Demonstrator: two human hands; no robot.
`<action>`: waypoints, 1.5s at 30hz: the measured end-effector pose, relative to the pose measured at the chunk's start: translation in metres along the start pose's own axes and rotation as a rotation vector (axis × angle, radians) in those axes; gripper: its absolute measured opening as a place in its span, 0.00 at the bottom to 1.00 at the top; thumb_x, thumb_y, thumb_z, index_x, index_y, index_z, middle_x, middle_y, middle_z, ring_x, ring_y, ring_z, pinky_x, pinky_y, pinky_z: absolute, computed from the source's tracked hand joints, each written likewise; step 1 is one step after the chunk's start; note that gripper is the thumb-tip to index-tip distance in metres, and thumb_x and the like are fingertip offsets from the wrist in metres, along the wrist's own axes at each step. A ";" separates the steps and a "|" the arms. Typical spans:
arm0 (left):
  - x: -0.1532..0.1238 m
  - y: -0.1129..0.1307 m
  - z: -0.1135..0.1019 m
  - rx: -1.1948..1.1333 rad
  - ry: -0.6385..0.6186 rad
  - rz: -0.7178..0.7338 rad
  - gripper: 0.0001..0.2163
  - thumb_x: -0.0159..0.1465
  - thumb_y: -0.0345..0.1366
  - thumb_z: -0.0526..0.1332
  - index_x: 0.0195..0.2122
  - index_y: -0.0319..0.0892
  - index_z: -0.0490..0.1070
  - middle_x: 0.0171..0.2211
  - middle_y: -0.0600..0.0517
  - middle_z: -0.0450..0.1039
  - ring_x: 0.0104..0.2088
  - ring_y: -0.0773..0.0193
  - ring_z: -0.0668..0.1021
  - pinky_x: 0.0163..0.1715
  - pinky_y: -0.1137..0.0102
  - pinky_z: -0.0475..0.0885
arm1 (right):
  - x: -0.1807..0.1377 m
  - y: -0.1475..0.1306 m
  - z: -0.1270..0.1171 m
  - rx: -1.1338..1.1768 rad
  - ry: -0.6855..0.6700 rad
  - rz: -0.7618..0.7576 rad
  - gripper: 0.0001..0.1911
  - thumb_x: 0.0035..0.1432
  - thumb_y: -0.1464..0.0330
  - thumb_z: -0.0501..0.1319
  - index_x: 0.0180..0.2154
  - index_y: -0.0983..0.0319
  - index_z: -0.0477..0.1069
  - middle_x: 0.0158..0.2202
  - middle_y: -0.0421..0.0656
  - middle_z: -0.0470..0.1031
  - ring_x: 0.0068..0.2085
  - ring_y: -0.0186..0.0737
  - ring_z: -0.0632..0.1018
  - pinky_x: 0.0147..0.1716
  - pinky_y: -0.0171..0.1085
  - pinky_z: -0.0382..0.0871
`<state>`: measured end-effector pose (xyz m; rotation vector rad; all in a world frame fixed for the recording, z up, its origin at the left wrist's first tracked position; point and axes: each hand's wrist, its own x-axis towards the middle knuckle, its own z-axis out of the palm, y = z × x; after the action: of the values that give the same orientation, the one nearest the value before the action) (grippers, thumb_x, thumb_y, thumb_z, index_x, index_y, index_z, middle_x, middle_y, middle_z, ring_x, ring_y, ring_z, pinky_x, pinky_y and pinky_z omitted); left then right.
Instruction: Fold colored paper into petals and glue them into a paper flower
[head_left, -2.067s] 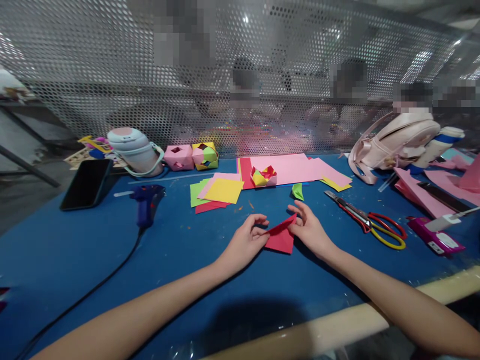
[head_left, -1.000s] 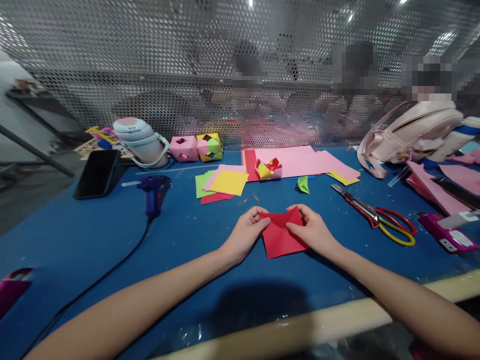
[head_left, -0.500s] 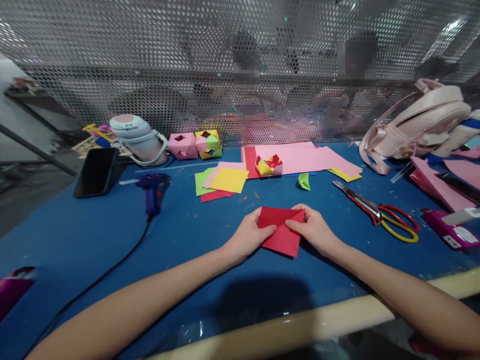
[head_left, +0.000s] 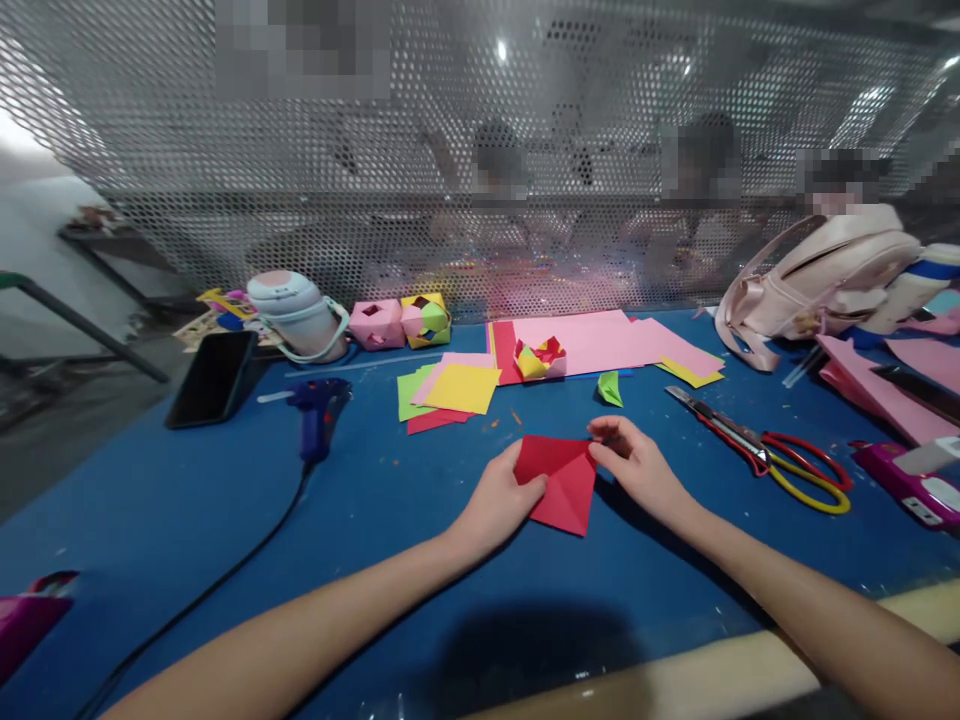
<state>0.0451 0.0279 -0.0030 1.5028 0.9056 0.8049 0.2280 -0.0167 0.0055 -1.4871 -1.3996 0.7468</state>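
Observation:
A red paper square (head_left: 561, 485), creased and partly folded, lies on the blue table (head_left: 225, 520) in front of me. My left hand (head_left: 501, 503) rests on its left edge, fingers curled and pressing the paper down. My right hand (head_left: 636, 464) pinches the paper's upper right corner between thumb and fingers. A stack of small coloured paper squares (head_left: 450, 390) lies just beyond, with a small green folded piece (head_left: 611, 387) to its right.
A blue glue gun (head_left: 319, 412) with a black cord lies left, a phone (head_left: 213, 377) and a pale bottle (head_left: 298, 315) behind it. Folded paper cubes (head_left: 403, 321), pink sheets (head_left: 600, 340), scissors (head_left: 795, 465), a cutter and a pink bag (head_left: 817, 275) sit further back and right. Perforated metal screen behind.
The red paper was opened out flat from a triangle, then folded over again. My right hand has shifted from the paper's middle to its upper right corner.

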 end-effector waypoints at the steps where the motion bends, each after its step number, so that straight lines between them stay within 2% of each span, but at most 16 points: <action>1: 0.001 -0.001 0.000 -0.025 0.009 0.000 0.13 0.51 0.26 0.57 0.39 0.39 0.70 0.37 0.50 0.75 0.36 0.61 0.76 0.37 0.70 0.70 | -0.002 -0.005 -0.006 -0.090 0.039 -0.097 0.14 0.54 0.64 0.56 0.43 0.61 0.65 0.43 0.46 0.70 0.42 0.41 0.72 0.41 0.40 0.67; 3: 0.003 -0.004 -0.001 -0.085 0.035 -0.005 0.14 0.51 0.26 0.58 0.41 0.38 0.69 0.39 0.49 0.75 0.38 0.60 0.76 0.39 0.68 0.70 | -0.006 -0.012 -0.018 -0.274 0.159 -0.339 0.18 0.57 0.66 0.53 0.50 0.59 0.62 0.49 0.48 0.67 0.48 0.44 0.70 0.46 0.44 0.64; 5: 0.007 -0.007 -0.002 -0.133 0.098 -0.009 0.15 0.52 0.27 0.58 0.42 0.38 0.69 0.41 0.48 0.75 0.39 0.60 0.76 0.40 0.67 0.70 | -0.009 -0.010 -0.027 -0.419 0.232 -0.580 0.19 0.56 0.68 0.54 0.51 0.58 0.61 0.50 0.47 0.67 0.51 0.45 0.68 0.51 0.47 0.60; 7: 0.009 -0.008 -0.004 -0.197 0.170 -0.002 0.16 0.52 0.27 0.58 0.43 0.39 0.67 0.43 0.48 0.74 0.41 0.59 0.76 0.42 0.65 0.70 | -0.009 0.003 -0.029 -0.580 0.099 -0.658 0.19 0.57 0.67 0.54 0.51 0.58 0.62 0.51 0.48 0.67 0.53 0.46 0.67 0.53 0.48 0.59; 10: 0.011 -0.008 -0.007 -0.256 0.240 -0.001 0.17 0.52 0.26 0.58 0.44 0.38 0.66 0.44 0.47 0.73 0.42 0.59 0.75 0.43 0.65 0.70 | -0.005 0.029 -0.023 -0.757 -0.201 -0.582 0.23 0.58 0.61 0.53 0.54 0.60 0.61 0.56 0.49 0.63 0.56 0.47 0.64 0.53 0.50 0.60; 14: 0.011 -0.008 -0.008 -0.287 0.239 0.005 0.16 0.51 0.25 0.57 0.42 0.38 0.67 0.43 0.48 0.74 0.40 0.59 0.76 0.42 0.65 0.70 | -0.003 0.044 -0.016 -0.783 -0.196 -0.542 0.25 0.60 0.61 0.51 0.57 0.60 0.56 0.60 0.48 0.56 0.60 0.47 0.58 0.56 0.51 0.57; 18: 0.011 -0.008 -0.008 -0.272 0.253 0.012 0.15 0.51 0.25 0.57 0.42 0.38 0.67 0.42 0.47 0.74 0.40 0.60 0.76 0.42 0.65 0.70 | -0.004 0.044 -0.015 -0.763 -0.312 -0.568 0.25 0.58 0.60 0.52 0.57 0.57 0.58 0.59 0.45 0.58 0.59 0.46 0.60 0.55 0.50 0.59; 21: 0.010 -0.007 -0.007 -0.276 0.258 0.010 0.15 0.51 0.25 0.57 0.42 0.39 0.67 0.41 0.48 0.75 0.39 0.60 0.76 0.41 0.65 0.71 | -0.004 0.046 -0.014 -0.723 -0.253 -0.571 0.24 0.59 0.61 0.52 0.56 0.58 0.58 0.59 0.47 0.58 0.58 0.47 0.61 0.55 0.49 0.60; 25: 0.010 -0.005 -0.005 -0.293 0.241 0.022 0.15 0.51 0.24 0.57 0.41 0.39 0.67 0.41 0.48 0.75 0.40 0.59 0.76 0.42 0.64 0.70 | -0.001 0.043 -0.012 -0.668 -0.324 -0.497 0.21 0.58 0.59 0.52 0.52 0.57 0.64 0.55 0.47 0.65 0.55 0.47 0.66 0.53 0.49 0.61; 28: 0.010 -0.006 -0.004 -0.324 0.218 0.017 0.16 0.51 0.24 0.57 0.42 0.39 0.67 0.42 0.47 0.74 0.41 0.59 0.76 0.43 0.64 0.70 | 0.004 0.025 -0.006 -0.442 -0.211 -0.263 0.20 0.59 0.58 0.49 0.50 0.58 0.65 0.52 0.46 0.68 0.53 0.45 0.69 0.52 0.47 0.63; 30: 0.008 -0.007 -0.002 -0.345 0.206 0.001 0.17 0.51 0.24 0.58 0.43 0.39 0.66 0.42 0.47 0.74 0.40 0.60 0.76 0.43 0.64 0.70 | 0.009 0.008 0.003 -0.219 -0.137 -0.076 0.20 0.60 0.58 0.48 0.49 0.59 0.65 0.49 0.47 0.70 0.48 0.44 0.73 0.47 0.44 0.67; 33: 0.004 -0.008 0.001 -0.378 0.164 -0.022 0.17 0.50 0.25 0.60 0.43 0.39 0.66 0.42 0.47 0.74 0.40 0.60 0.76 0.42 0.64 0.70 | 0.017 -0.010 0.021 0.026 -0.148 0.079 0.17 0.54 0.60 0.55 0.43 0.62 0.67 0.41 0.47 0.74 0.39 0.43 0.76 0.36 0.40 0.71; 37: 0.001 -0.009 0.000 -0.358 0.151 -0.062 0.13 0.51 0.29 0.60 0.39 0.40 0.66 0.35 0.50 0.74 0.35 0.63 0.75 0.36 0.69 0.70 | 0.022 -0.008 0.034 0.090 -0.200 0.098 0.10 0.49 0.67 0.58 0.35 0.63 0.68 0.34 0.43 0.75 0.33 0.40 0.75 0.31 0.37 0.69; 41: 0.009 -0.012 -0.008 -0.265 0.173 -0.010 0.07 0.52 0.32 0.59 0.33 0.40 0.65 0.28 0.54 0.70 0.29 0.67 0.73 0.29 0.74 0.68 | 0.020 0.004 0.027 0.052 -0.206 0.109 0.10 0.49 0.67 0.57 0.36 0.63 0.68 0.34 0.43 0.75 0.34 0.40 0.75 0.31 0.36 0.68; 45: 0.016 -0.014 -0.013 -0.022 0.172 0.053 0.02 0.52 0.30 0.57 0.28 0.40 0.66 0.22 0.57 0.65 0.24 0.70 0.68 0.25 0.76 0.63 | 0.017 0.006 0.022 0.000 -0.192 0.095 0.10 0.48 0.68 0.57 0.36 0.63 0.68 0.32 0.41 0.74 0.33 0.38 0.73 0.31 0.35 0.67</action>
<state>0.0394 0.0494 -0.0157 1.4596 0.9829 0.9915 0.2139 0.0052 -0.0056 -1.5229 -1.4779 0.9699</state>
